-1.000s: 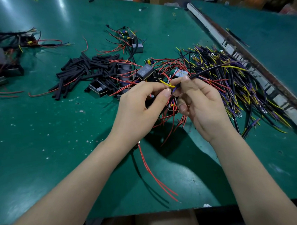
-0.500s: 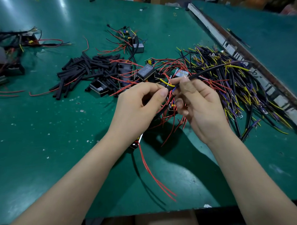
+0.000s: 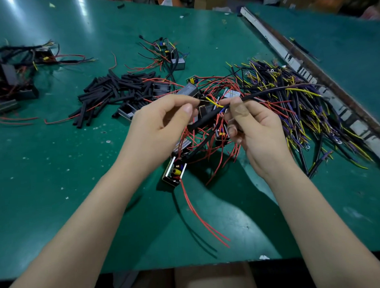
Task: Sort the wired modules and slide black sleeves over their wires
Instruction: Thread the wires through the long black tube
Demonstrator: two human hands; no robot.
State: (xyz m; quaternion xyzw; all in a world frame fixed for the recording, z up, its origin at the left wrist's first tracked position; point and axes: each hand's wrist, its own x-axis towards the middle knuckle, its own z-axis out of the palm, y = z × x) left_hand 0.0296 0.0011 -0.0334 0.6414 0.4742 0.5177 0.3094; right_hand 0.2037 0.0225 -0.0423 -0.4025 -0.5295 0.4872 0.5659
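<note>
Pinching one black sleeve [image 3: 202,121], left hand [image 3: 160,132] and right hand [image 3: 255,130] meet mid-air.

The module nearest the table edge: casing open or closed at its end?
Open: the module shows its yellow and copper parts inside, with red wires trailing out.

Hands drawn slightly apart above the green table since a second ago: left hand [image 3: 162,125] lifted off the small open-ended metal-cased module [image 3: 174,171], now uncovered near the wrist with red wires trailing. More of the black sleeve [image 3: 205,119] exposed between thumbs. Right hand [image 3: 252,128] shifted right, pinching a black-sheathed wire bundle [image 3: 267,92].
</note>
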